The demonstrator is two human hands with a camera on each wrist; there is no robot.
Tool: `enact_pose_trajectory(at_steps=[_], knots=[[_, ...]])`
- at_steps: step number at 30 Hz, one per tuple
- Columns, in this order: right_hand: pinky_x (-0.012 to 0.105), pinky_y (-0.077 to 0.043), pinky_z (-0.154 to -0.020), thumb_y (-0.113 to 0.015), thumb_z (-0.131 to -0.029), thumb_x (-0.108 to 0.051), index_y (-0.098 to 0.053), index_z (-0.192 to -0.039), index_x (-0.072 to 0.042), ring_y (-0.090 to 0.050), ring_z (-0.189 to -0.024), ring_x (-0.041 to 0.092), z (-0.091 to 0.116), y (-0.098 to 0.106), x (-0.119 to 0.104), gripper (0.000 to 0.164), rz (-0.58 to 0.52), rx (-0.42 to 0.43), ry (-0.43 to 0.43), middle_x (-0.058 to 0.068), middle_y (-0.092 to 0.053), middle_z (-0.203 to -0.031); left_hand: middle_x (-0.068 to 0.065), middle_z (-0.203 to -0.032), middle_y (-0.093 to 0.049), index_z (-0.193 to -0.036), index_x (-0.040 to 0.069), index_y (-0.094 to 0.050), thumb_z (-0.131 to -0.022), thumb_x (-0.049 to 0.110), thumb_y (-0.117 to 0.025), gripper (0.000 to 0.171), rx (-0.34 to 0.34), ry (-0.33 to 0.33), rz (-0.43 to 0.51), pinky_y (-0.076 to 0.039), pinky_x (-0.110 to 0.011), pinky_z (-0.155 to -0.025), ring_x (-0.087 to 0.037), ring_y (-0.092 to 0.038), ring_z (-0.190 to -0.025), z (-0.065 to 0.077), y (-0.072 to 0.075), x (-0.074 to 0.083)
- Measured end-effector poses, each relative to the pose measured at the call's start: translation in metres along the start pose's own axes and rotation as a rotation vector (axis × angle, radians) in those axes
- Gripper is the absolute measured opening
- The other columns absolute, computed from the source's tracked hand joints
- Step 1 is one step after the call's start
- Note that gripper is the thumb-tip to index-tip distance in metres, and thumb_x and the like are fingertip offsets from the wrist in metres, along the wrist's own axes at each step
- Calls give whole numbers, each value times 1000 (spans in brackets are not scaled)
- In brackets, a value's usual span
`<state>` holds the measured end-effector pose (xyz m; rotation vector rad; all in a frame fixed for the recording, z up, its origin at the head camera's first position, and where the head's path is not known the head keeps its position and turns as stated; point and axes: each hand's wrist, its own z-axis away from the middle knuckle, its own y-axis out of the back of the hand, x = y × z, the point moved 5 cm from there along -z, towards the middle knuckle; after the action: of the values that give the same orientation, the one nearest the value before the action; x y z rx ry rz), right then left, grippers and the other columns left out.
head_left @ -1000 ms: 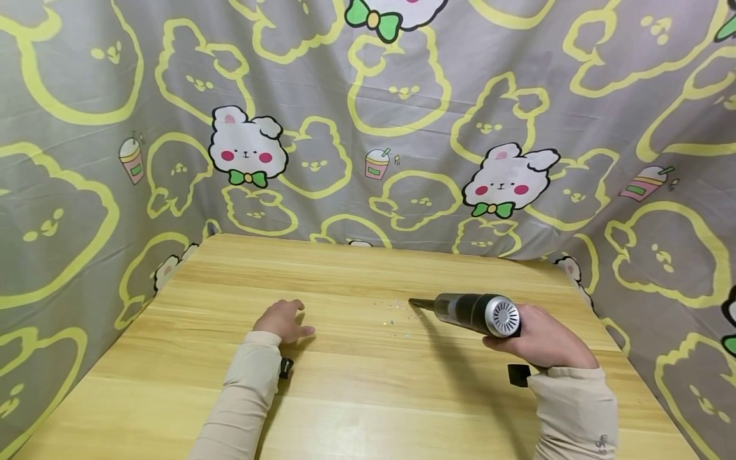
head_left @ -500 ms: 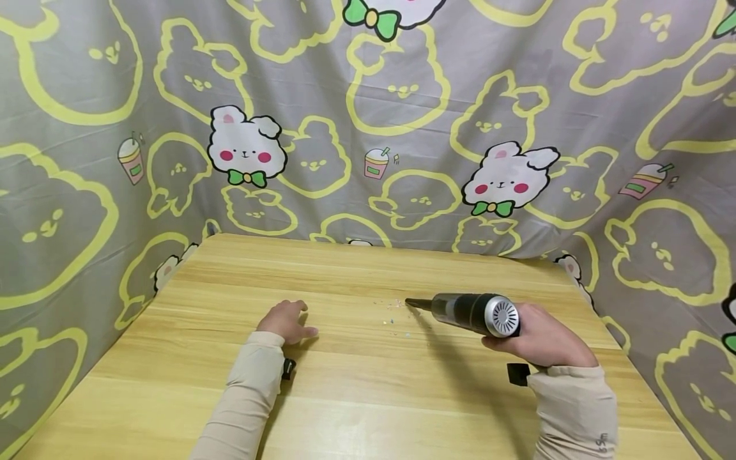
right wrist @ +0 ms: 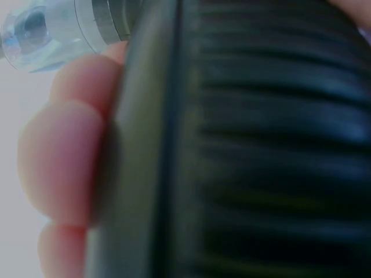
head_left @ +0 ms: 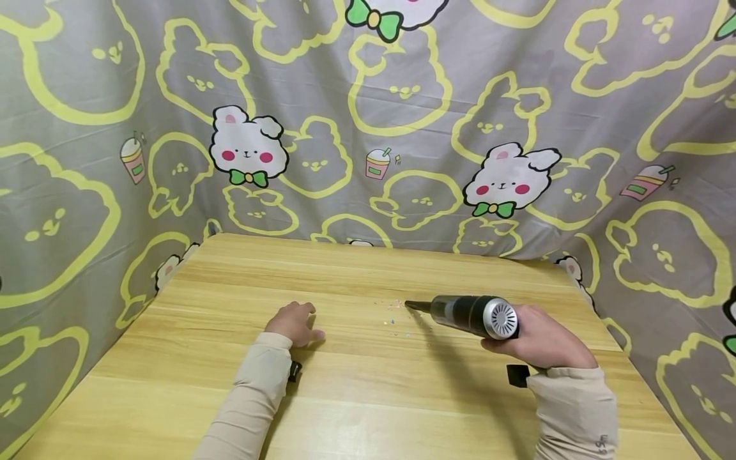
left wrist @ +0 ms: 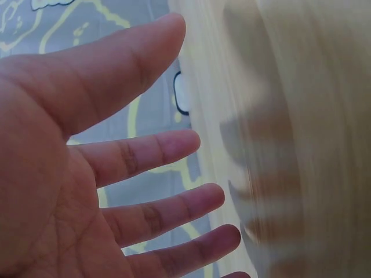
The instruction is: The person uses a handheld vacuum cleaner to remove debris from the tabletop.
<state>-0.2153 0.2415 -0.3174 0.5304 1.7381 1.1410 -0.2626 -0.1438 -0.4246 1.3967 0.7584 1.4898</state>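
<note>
My right hand [head_left: 546, 338] grips a handheld vacuum cleaner [head_left: 474, 315], black with a silver vented end cap. Its narrow dark nozzle [head_left: 418, 305] points left and down, the tip right at a scatter of tiny coloured scraps [head_left: 397, 305] on the wooden table. In the right wrist view, curled fingers [right wrist: 61, 162] wrap the ribbed dark body [right wrist: 278, 127], and the clear dust cup [right wrist: 52, 35] shows beyond. My left hand [head_left: 295, 324] is held low over the table to the left of the scraps. Its fingers are spread and hold nothing, as the left wrist view shows.
The wooden table [head_left: 345, 390] runs back to a grey curtain [head_left: 322, 83] with yellow outlines and white bears, which also hangs along both sides. A few more coloured bits [head_left: 393, 322] lie nearer than the nozzle tip. Small black wrist devices [head_left: 518, 375] sit by both sleeves.
The vacuum nozzle has shifted slightly left toward the scraps. My left hand has drifted a little to the right, still holding nothing.
</note>
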Motion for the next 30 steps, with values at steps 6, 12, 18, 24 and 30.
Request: enact_pose_trajectory(at_steps=[6, 12, 18, 24, 30], knots=[[36, -53, -66, -79, -74, -30, -68, -92, -12, -61, -73, 10, 0, -1, -1, 29, 3, 2, 10, -2, -70, -82, -27, -128, -54, -128, 1, -53, -83, 33, -73, 59, 12, -18, -20, -46, -57, -95, -45, -48, -117, -1, -4, 4], [35, -52, -65, -79, -73, -28, -67, -90, -13, -60, -71, 8, -1, 0, -2, 26, 13, 15, 31, -4, -69, -79, -26, -126, -55, -127, 1, -54, -81, 34, -74, 60, 14, -24, -34, -47, -56, -93, -45, -50, -114, -1, -6, 9], [34, -52, -64, -80, -73, -27, -67, -89, -13, -59, -70, 7, -1, 0, -2, 25, 9, 16, 28, -5, -68, -77, -26, -127, -54, -127, 2, -54, -82, 34, -74, 59, 6, -18, -35, -47, -56, -92, -45, -49, -115, -1, -7, 10], [34, -52, -64, -80, -73, -27, -67, -89, -13, -59, -69, 7, -1, 0, -2, 25, 13, 27, 28, -6, -68, -77, -26, -128, -53, -128, 2, -53, -82, 35, -74, 60, 3, -12, -44, -46, -57, -93, -45, -48, -116, -1, -7, 8], [35, -52, -65, -79, -73, -28, -67, -89, -13, -59, -70, 8, -1, -1, -1, 25, 10, 29, 26, -6, -68, -78, -27, -128, -53, -128, 2, -53, -82, 35, -74, 60, 7, -12, -45, -47, -57, -93, -46, -49, -116, -2, -7, 6]])
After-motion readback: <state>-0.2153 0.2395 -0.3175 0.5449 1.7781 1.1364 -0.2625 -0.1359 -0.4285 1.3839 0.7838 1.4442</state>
